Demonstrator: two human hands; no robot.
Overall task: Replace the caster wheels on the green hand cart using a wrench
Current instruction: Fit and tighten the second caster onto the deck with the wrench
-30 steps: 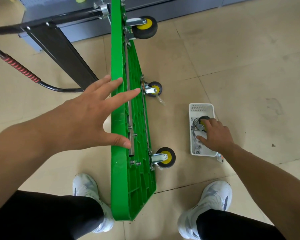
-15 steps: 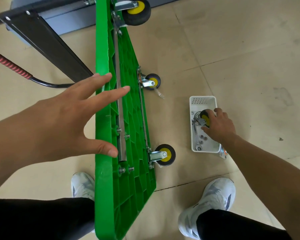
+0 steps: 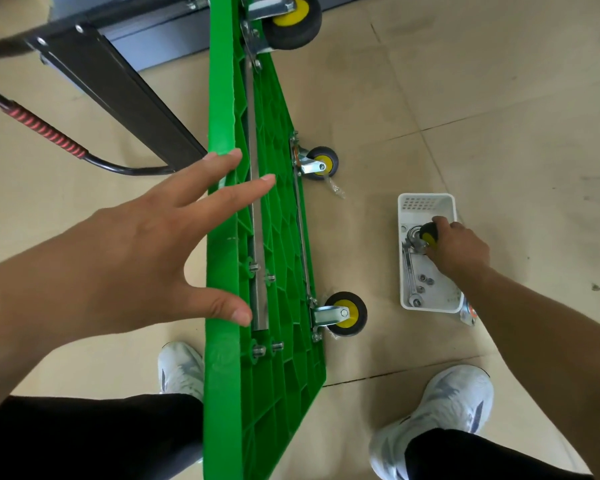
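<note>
The green hand cart (image 3: 278,244) stands on its long edge on the floor, underside facing right. Three black-and-yellow casters show on it: one at the top (image 3: 293,20), a small one in the middle (image 3: 321,163), one near me (image 3: 345,313). My left hand (image 3: 146,251) is spread open against the cart's upper edge, thumb on the underside. My right hand (image 3: 459,249) reaches into a white tray (image 3: 426,202) and grips a loose caster wheel (image 3: 426,235). A wrench (image 3: 410,271) and several nuts lie in the tray.
The cart's black folded handle (image 3: 118,95) with a red grip (image 3: 44,129) lies to the left. A grey cabinet base runs along the top. My two white shoes (image 3: 440,410) stand on the tiled floor either side of the cart. A small plastic bag (image 3: 468,313) lies beside the tray.
My right hand has shifted up the tray and curled around the loose caster. My left hand stays spread on the cart edge. The view has moved in closer.
</note>
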